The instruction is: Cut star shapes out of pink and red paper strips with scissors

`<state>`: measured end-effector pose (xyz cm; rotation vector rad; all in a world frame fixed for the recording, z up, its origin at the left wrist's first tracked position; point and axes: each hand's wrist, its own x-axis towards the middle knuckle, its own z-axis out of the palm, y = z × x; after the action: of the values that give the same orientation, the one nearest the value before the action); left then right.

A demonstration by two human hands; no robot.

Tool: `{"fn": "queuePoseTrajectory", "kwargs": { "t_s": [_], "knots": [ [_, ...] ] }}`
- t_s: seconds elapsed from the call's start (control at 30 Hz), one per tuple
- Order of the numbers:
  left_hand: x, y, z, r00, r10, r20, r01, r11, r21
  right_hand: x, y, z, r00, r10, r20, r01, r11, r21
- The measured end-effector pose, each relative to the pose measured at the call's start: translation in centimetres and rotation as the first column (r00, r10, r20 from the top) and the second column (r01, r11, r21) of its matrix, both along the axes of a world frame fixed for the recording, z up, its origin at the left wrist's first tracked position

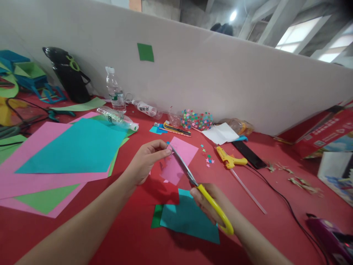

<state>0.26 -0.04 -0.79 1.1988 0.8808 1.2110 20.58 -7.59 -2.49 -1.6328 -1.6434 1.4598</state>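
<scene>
Our left hand [147, 160] pinches what looks like a small pink scrap between thumb and finger, right by the scissor tips. Our right hand [204, 204] grips the yellow-handled scissors [190, 176], which slant up to the left with the blades looking nearly closed. Under the blades we see a pink sheet [189, 151] on the table [132, 235]; a red sheet [162, 195] lies nearer us, beside a teal sheet [190, 222] that overlaps a green one. Just right of the pink sheet, loose stars [209, 161] are scattered, and past them lies a yellow glue gun [228, 158], near a black phone [249, 154]. Farther back we have a knife [176, 129], a bag of stars [196, 119] and an upright bottle [116, 92]. To our left, a blue sheet [77, 147] tops a pile of pink and green paper, with a black flask [70, 77] behind, near the white wall [206, 73].
</scene>
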Motion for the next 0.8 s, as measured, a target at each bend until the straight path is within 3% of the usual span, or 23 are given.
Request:
{"fn": "queuePoseTrajectory", "kwargs": {
  "t_s": [0.33,0.6,0.73,0.8],
  "knots": [
    [-0.05,0.33,-0.33,0.996,-0.066,-0.059,0.062,0.996,-0.066,0.55,0.24,-0.42,1.0,-0.012,0.015,0.013,0.998,-0.056],
    [0.7,0.11,-0.22,1.0,0.001,0.017,0.001,0.996,-0.086,-0.05,0.21,-0.15,0.996,-0.064,-0.068,0.062,0.997,-0.039],
    [0.55,0.28,0.24,0.998,0.068,-0.015,-0.07,0.989,-0.127,0.16,0.24,-0.02,0.96,-0.151,-0.235,0.176,0.98,0.093],
    [0.26,0.46,-0.08,0.992,0.039,-0.124,-0.054,0.991,-0.122,0.55,0.55,-0.12,0.922,-0.181,-0.341,0.252,0.951,0.178]
  ]
}}
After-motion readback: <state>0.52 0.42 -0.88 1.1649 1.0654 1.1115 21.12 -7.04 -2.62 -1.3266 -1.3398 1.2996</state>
